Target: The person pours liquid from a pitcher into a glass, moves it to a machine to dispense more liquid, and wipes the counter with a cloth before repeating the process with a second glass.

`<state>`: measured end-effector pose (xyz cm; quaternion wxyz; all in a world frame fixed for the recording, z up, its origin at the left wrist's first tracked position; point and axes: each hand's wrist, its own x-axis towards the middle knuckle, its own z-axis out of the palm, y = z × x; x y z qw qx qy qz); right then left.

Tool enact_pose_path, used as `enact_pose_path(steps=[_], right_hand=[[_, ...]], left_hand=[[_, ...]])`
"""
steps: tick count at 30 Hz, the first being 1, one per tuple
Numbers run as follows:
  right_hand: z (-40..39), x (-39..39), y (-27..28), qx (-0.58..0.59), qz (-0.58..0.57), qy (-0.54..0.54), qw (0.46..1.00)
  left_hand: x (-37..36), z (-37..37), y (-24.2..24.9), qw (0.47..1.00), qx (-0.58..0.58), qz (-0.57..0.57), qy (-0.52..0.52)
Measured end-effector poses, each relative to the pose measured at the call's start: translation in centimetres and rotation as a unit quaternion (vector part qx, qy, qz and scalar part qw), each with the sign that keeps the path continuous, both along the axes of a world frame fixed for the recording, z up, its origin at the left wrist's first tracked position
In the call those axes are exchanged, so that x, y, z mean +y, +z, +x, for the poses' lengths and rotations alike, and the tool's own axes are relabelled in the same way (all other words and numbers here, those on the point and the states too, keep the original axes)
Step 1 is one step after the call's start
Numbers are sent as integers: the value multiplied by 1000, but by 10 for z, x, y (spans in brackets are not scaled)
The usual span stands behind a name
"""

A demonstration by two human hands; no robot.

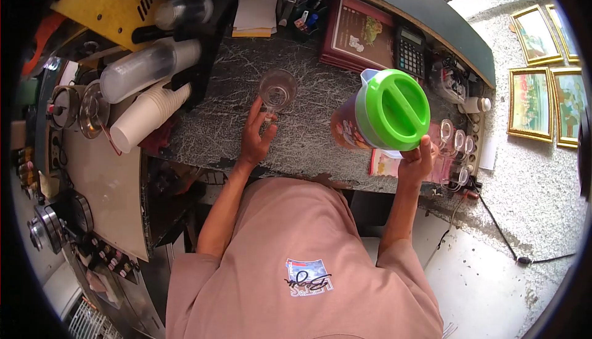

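My left hand (254,140) has its fingers and thumb at the handle of a clear glass mug (277,89), gripping it. The mug is seen from above over the dark, scratched counter and looks to have nothing in it. On the other side, my right hand (417,161) is closed around the handle of a plastic pitcher (350,123) with a bright green lid (398,110). The pitcher is tilted, its spout side toward the upper left. Its handle is mostly hidden behind the lid and my fingers, and its contents are hard to make out.
Red menu books (357,34) and a calculator (410,52) lie along the counter's back. Several upturned glass mugs (457,142) stand at right. Stacked paper cups (148,117) and plastic cups (139,71) jut out at left. Notepaper (256,12) lies at the back left.
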<state>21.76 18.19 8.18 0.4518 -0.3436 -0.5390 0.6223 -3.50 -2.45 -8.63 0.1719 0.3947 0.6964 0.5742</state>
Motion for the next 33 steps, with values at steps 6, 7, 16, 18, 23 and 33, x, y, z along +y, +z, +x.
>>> enact_pose_path(steps=[6, 7, 16, 18, 23, 33], right_hand=[[-12, 9, -4, 15, -20, 42, 999], [-16, 10, -2, 2, -7, 44, 999], [-34, 18, 13, -79, 11, 88, 993], [-38, 19, 15, -95, 16, 90, 991], [-47, 20, 18, -166, 59, 120, 977], [-70, 18, 33, -219, 71, 143, 963]], left_hand=[[1, 2, 3, 999, 46, -8, 10], [1, 2, 3, 999, 41, -5, 9], [2, 2, -6, 999, 36, 9, 14], [3, 1, -3, 999, 32, 22, 17], [5, 10, 12, 998, 15, 39, 45], [8, 15, 25, 993, -93, 38, 55]])
